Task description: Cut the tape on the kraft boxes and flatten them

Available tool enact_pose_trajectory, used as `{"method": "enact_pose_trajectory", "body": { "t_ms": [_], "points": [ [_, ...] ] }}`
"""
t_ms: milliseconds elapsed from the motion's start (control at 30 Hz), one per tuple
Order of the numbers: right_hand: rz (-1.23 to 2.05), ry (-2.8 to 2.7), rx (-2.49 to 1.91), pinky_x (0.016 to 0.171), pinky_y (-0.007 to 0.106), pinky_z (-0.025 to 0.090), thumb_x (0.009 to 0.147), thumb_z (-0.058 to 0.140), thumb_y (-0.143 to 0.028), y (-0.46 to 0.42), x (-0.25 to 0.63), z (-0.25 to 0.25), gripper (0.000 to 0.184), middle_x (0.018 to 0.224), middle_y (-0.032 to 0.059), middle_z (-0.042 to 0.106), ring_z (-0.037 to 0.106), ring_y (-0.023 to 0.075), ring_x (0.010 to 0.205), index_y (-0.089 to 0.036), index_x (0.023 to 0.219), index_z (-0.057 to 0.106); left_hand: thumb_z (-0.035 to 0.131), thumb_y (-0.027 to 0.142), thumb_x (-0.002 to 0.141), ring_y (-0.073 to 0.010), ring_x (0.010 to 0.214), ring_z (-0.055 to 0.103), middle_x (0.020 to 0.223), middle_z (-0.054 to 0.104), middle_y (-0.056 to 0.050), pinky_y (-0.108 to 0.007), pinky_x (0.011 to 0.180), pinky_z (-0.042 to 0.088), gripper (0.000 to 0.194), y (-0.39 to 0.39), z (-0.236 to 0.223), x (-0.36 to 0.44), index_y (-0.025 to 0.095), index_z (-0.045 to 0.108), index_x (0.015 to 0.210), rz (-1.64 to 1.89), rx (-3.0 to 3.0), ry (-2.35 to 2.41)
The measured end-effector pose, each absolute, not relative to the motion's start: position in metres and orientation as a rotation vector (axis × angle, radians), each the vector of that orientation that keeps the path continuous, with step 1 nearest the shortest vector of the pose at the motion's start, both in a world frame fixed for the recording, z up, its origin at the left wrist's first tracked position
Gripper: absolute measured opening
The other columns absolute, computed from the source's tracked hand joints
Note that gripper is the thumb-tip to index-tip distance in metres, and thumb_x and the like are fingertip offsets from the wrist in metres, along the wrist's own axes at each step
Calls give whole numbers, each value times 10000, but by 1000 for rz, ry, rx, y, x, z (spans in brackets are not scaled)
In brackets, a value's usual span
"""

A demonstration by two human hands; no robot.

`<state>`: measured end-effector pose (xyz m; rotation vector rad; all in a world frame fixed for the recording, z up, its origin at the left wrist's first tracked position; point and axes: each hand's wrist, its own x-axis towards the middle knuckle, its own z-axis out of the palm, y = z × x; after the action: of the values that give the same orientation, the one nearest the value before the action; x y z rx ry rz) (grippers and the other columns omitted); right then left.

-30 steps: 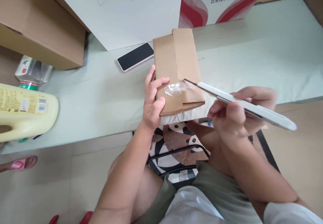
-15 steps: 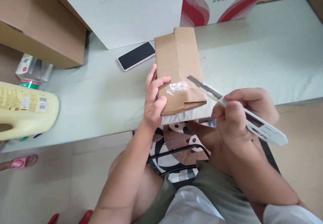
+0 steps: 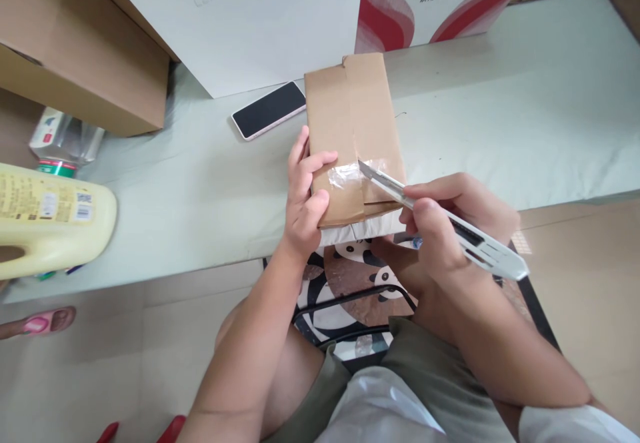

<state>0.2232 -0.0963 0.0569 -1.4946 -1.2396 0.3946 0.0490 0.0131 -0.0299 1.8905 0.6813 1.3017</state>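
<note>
A small brown cardboard box [image 3: 330, 113] lies at the table's front edge, its lid flaps meeting along a seam. Clear tape [image 3: 345, 175] crosses that seam near the end closest to me. My left hand [image 3: 306, 190] grips the box's left side, with fingers over the top. In my right hand [image 3: 450, 223] is a white utility knife [image 3: 475, 243], held like a pen with its blade out. The blade's tip is at the seam by the tape; whether it has gone in I cannot tell.
A smartphone [image 3: 269, 110] lies left of the box. Behind stand a large white carton [image 3: 280, 23] and a red-and-white carton [image 3: 445, 13]. On the left are an open cardboard box [image 3: 115, 63], a clear bottle [image 3: 67, 136] and a yellow jug [image 3: 75, 230]. A pink-shod foot [image 3: 47, 322] shows below.
My right hand has moved left with the utility knife, bringing the blade tip from above the box's right flap to the seam. My left hand and the box are practically still.
</note>
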Motion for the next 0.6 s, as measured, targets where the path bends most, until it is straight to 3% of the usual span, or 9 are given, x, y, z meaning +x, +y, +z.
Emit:
{"method": "enact_pose_trajectory", "body": {
  "t_ms": [133,433,600],
  "points": [
    [489,-1177,-1433,431,255,381,918,621,-313,-96,224,49,140,558,-42,595,529,109,472,-245,847,720,430,606,1005,-310,1614,241,1731,275,65,-505,1323,285,460,10,-24,50,372,568,1376,1300,1868,657],
    [263,-1126,-1137,345,269,302,870,662,-415,-89,235,31,247,517,-21,574,471,104,394,-240,707,721,431,554,995,-325,1533,390,1612,438,-9,-475,1265,381,466,7,-20,56,343,600,1374,1230,1759,587],
    [492,-1034,-1232,431,279,414,896,583,-233,-101,238,48,181,578,-16,631,576,119,483,-239,761,703,439,564,994,-317,1531,388,1611,436,-1,-463,1276,358,468,8,-22,54,352,601,1378,1225,1732,600]
  ]
}}
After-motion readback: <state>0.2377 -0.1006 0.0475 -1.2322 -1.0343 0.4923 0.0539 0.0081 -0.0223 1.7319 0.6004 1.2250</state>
